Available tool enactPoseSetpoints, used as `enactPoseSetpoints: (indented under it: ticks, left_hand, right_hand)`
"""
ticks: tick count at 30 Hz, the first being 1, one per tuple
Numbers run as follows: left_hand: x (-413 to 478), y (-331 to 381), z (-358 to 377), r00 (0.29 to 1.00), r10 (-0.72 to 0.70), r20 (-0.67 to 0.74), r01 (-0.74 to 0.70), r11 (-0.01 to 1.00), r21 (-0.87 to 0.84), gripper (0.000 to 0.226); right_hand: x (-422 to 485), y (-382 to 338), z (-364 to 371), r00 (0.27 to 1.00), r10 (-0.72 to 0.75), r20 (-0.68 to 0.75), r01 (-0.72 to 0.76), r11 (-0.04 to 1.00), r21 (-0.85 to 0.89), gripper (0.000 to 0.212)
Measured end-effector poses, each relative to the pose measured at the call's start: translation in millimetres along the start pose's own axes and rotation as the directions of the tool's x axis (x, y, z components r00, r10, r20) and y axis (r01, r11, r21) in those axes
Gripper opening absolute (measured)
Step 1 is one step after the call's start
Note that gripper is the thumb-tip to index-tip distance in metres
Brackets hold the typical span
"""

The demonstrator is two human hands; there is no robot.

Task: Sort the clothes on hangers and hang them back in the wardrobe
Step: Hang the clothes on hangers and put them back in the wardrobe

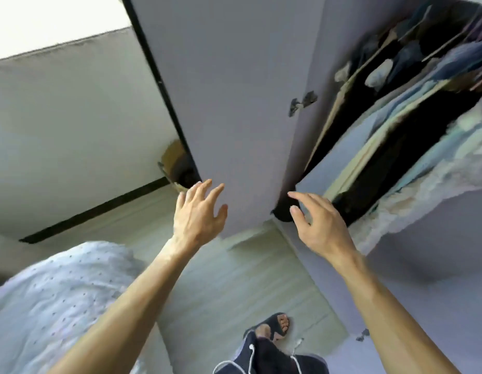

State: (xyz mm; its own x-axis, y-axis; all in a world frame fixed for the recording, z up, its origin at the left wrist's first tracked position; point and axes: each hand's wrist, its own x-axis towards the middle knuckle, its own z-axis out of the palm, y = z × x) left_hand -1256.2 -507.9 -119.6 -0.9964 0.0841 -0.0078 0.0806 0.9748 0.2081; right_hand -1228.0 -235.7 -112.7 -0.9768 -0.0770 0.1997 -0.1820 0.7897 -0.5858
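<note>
The clothes (436, 147) are in the open wardrobe (396, 117), up on my right. They lie in soft piles on the shelves. Most are pale blue and white, and some at the top are dark blue. One white pile (423, 201) at the bottom looks fluffy and frilly. The picture is blurry there, so I cannot make out any hangers. The shelf edges (363, 155) are thin, cream strips, and it is dark behind them.

My right hand (318, 225) is just in front of the wardrobe's bottom corner. Its fingers are loose and a little bent, with one finger pointing out. It holds nothing.

My left hand (199, 214) is spread wide, fingers apart, and it holds nothing too. It is in front of the bottom edge of the wardrobe door (229, 103). I cannot tell if it touches the door. The door is flat, smooth and light purple, with a small metal hinge (301, 102) on it.

Behind the door is a brown cardboard box (175, 163) by the plain wall (72, 130).

Below my arms is the floor (248, 279), made of pale wood planks. My foot is in a dark sandal (277, 323). On my left is a bed cover (59, 292), white, crinkly and full of tiny dots.
</note>
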Motion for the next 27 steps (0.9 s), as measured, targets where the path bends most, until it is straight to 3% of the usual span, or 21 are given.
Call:
enactPoseSetpoints:
  ticks: [5, 8, 11, 14, 19, 24, 27]
  left_hand:
    - [-149.3, -118.6, -26.4, 0.935, -0.354, 0.026, 0.355, 0.934, -0.035, 0.056]
    - [-254.3, -172.5, -39.1, 0.837, -0.546, 0.006, 0.546, 0.836, -0.045, 0.056]
    - [-364.5, -208.0, -48.7, 0.692, -0.722, -0.024, 0.719, 0.692, -0.074, 0.053]
    - [-472.7, -224.9, -54.3, 0.509, -0.860, -0.036, 0.855, 0.509, -0.096, 0.054]
    - [-614.9, -208.3, -46.2, 0.122, -0.991, -0.044, 0.970, 0.129, -0.204, 0.055]
    - [-707.1, -146.7, -20.2, -0.187, -0.981, -0.052, 0.944, -0.164, -0.288, 0.052]
    - [-743.2, -102.2, -2.6, -0.344, -0.939, -0.004, 0.902, -0.329, -0.278, 0.051]
  right_hand:
    - [-20.4, -128.7, 76.6, 0.901, -0.341, 0.269, 0.330, 0.940, 0.085, 0.038]
    - [-56.4, -207.3, 115.1, 0.784, -0.510, 0.353, 0.490, 0.858, 0.152, 0.033]
    - [-103.1, -276.0, 147.9, 0.645, -0.615, 0.454, 0.596, 0.776, 0.206, 0.033]
    - [-151.9, -337.9, 175.2, 0.435, -0.731, 0.526, 0.720, 0.633, 0.284, 0.034]
    - [-230.5, -420.8, 210.8, 0.041, -0.842, 0.537, 0.819, 0.336, 0.465, 0.033]
    - [-310.1, -462.9, 237.7, -0.332, -0.824, 0.460, 0.750, 0.065, 0.658, 0.032]
    - [-353.9, -476.5, 245.2, -0.481, -0.784, 0.392, 0.668, -0.038, 0.743, 0.033]
